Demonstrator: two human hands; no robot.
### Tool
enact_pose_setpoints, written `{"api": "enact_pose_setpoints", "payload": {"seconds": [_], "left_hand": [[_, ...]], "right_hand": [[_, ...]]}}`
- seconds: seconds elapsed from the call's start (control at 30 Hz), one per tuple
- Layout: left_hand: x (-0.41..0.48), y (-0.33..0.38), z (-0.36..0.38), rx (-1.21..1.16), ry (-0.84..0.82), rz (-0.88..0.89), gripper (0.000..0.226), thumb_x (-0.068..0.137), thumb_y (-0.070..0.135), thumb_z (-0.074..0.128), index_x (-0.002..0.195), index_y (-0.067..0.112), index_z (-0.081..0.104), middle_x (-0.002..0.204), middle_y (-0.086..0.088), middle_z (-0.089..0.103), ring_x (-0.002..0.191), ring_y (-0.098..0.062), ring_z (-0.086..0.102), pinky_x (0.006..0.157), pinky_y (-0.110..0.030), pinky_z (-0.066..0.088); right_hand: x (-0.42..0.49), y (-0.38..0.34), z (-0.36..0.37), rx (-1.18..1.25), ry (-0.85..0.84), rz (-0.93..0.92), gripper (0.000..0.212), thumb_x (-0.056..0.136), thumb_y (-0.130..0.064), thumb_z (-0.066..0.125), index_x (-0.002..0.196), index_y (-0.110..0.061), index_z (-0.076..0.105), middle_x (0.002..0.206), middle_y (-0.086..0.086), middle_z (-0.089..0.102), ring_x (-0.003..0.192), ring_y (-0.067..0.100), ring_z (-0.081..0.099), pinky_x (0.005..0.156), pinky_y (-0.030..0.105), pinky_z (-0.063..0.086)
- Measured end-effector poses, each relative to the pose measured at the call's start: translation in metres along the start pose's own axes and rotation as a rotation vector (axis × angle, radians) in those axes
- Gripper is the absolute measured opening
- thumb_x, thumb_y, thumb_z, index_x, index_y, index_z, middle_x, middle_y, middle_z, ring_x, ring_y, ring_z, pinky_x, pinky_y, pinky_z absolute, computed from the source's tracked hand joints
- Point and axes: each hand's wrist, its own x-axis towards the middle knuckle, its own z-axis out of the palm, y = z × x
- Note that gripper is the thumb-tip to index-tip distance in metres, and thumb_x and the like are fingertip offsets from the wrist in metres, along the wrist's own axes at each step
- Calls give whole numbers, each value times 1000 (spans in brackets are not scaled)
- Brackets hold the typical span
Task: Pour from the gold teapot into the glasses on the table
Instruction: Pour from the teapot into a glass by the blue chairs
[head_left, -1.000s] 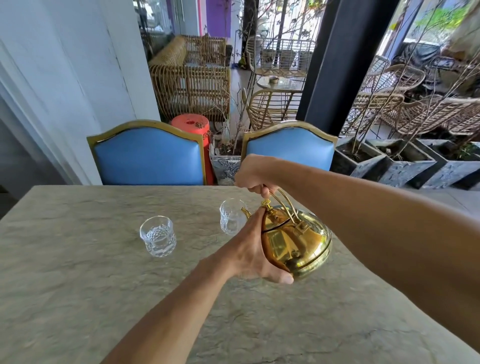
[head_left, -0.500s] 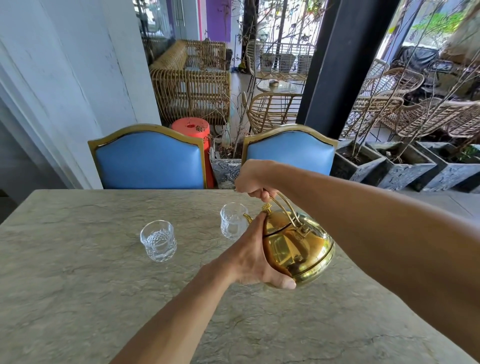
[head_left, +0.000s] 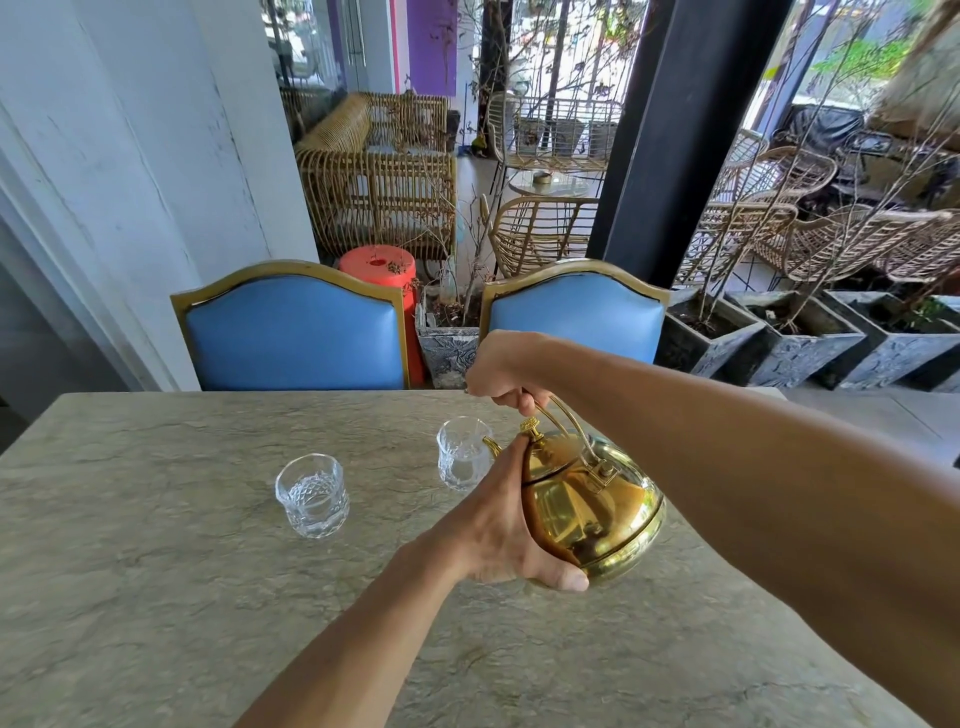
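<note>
A shiny gold teapot (head_left: 597, 512) hangs tilted to the left above the stone table (head_left: 156, 597), its spout at the rim of the right glass (head_left: 461, 460). My right hand (head_left: 506, 371) grips the wire handle from above. My left hand (head_left: 501, 525) lies against the pot's left side, fingers straight with a fingertip up by the lid knob and the thumb under the base. The spout's tip is mostly hidden behind my left hand. A second cut glass (head_left: 311, 493) stands to the left, apart from the pot.
Two blue chairs with gold frames (head_left: 291, 332) (head_left: 576, 322) stand at the table's far edge. Behind them are an orange stool (head_left: 379, 265), stone planters (head_left: 800, 338) and rattan furniture. A white wall runs along the left and a black pillar (head_left: 670, 130) rises behind the right chair.
Both hands and the teapot have held almost still at the right glass; the view has shifted slightly, so everything sits a little lower in frame.
</note>
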Motion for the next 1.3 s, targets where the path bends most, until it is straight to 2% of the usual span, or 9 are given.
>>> {"api": "enact_pose_setpoints", "payload": {"seconds": [0.37, 0.8, 1.03, 1.1, 1.23, 1.3], "left_hand": [[-1, 6, -4, -8, -10, 5, 122, 50, 40, 103, 148, 34, 31, 143, 8, 53, 133, -10, 58, 114, -42, 52], [-3, 10, -4, -43, -17, -16, 126, 45, 49, 99, 149, 33, 30, 144, 6, 53, 136, -14, 58, 114, -44, 52], [-4, 14, -6, -42, -8, 2, 117, 48, 45, 99, 146, 33, 36, 140, 7, 57, 131, -11, 61, 111, -41, 54], [-5, 15, -6, -41, -6, 7, 114, 48, 44, 98, 143, 34, 37, 138, 8, 58, 128, -9, 61, 110, -39, 55], [-5, 17, -6, -54, -15, 2, 114, 50, 42, 98, 143, 34, 35, 136, 11, 58, 126, -2, 61, 108, -29, 54], [-6, 19, -6, -58, -14, 3, 115, 49, 42, 98, 144, 33, 34, 136, 12, 58, 126, -3, 61, 107, -27, 53]], "right_hand": [[2, -2, -4, -23, -22, 7, 22, 98, -7, 32, 81, -5, 45, 56, 6, 34, 42, 15, 28, 39, 19, 27], [2, -4, -3, -40, -36, 7, 22, 99, -6, 33, 81, -5, 46, 56, 6, 34, 42, 15, 28, 40, 20, 26], [8, -6, -3, -84, -67, 33, 21, 100, -10, 32, 88, -4, 48, 58, 5, 34, 45, 16, 28, 45, 25, 27], [9, -6, -3, -92, -71, 39, 20, 100, -11, 31, 94, -3, 49, 58, 5, 34, 45, 16, 28, 47, 25, 26], [8, -7, -3, -84, -86, 34, 25, 102, -10, 32, 118, -1, 49, 58, 4, 33, 44, 14, 26, 42, 22, 25], [7, -7, -3, -92, -89, 26, 27, 102, -9, 32, 121, 0, 48, 57, 4, 33, 44, 14, 26, 41, 21, 25]]}}
